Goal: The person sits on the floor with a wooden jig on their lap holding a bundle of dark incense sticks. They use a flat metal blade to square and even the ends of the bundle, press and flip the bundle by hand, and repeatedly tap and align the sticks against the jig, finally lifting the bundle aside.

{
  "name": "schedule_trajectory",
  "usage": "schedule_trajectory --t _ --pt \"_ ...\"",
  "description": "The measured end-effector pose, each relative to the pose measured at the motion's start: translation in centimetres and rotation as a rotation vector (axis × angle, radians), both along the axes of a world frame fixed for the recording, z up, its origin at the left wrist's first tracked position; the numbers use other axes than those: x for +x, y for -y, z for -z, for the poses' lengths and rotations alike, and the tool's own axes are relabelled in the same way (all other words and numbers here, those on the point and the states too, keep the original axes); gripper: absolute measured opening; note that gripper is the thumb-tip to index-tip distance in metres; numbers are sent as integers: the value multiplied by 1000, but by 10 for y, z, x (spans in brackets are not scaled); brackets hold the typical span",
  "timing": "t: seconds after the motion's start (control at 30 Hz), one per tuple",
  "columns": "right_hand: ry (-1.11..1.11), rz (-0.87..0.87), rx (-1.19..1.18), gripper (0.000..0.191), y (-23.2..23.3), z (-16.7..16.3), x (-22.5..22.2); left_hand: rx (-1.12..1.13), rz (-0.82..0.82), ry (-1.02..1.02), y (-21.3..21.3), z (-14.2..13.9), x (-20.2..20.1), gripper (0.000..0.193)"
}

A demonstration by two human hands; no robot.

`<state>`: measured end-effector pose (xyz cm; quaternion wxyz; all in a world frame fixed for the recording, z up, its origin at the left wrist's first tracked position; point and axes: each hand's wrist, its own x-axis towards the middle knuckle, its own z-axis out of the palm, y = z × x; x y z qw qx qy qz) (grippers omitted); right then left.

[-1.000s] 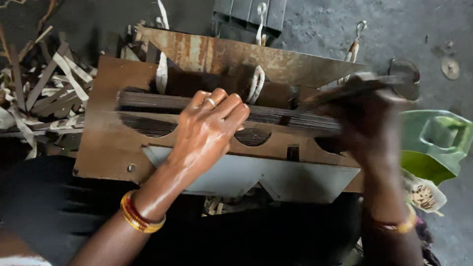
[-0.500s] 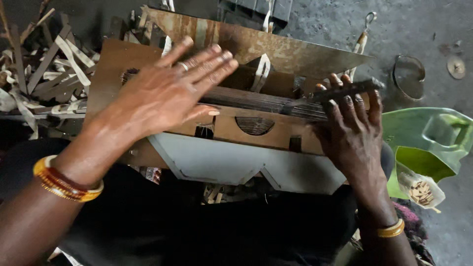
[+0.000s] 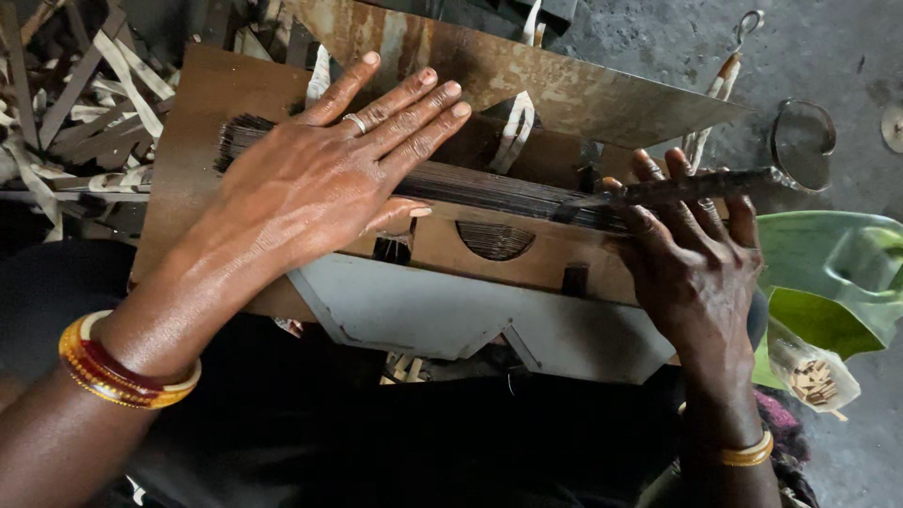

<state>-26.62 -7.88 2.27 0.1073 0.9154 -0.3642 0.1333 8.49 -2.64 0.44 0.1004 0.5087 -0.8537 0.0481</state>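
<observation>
Sticks (image 3: 489, 188), a dark thin bundle, lie flat across the brown board (image 3: 198, 103) from left to right, and the left hand (image 3: 320, 179) is spread wide over them, palm down, fingers splayed, pressing rather than gripping. Over on the right, the right hand (image 3: 691, 254) has its fingers laid over a dark metal bar (image 3: 696, 186) at the bundle's right end; it looks pressed against the bar, not wrapped round it. A rusty plate (image 3: 527, 71) stands at the far side, a grey plate (image 3: 423, 306) juts out on the near side. Scrap strips (image 3: 66, 103) are piled far left, a green container (image 3: 837, 273) sits right. By my read this is the levelling step, squaring the ends; the next move would call for steady pressure from the left palm so nothing rolls
</observation>
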Motion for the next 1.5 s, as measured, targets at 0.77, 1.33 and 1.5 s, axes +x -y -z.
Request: schedule_trajectory --t 0.77,1.33,1.5 --pt "16 -31 1 53 7 8 -6 -205 -81 264 0 13 -18 94" --pt "-65 -17 10 36 14 29 -27 -211 -49 290 -2 18 -11 98" --pt "-72 -40 43 38 20 35 -34 -260 -16 286 -4 17 -11 96"
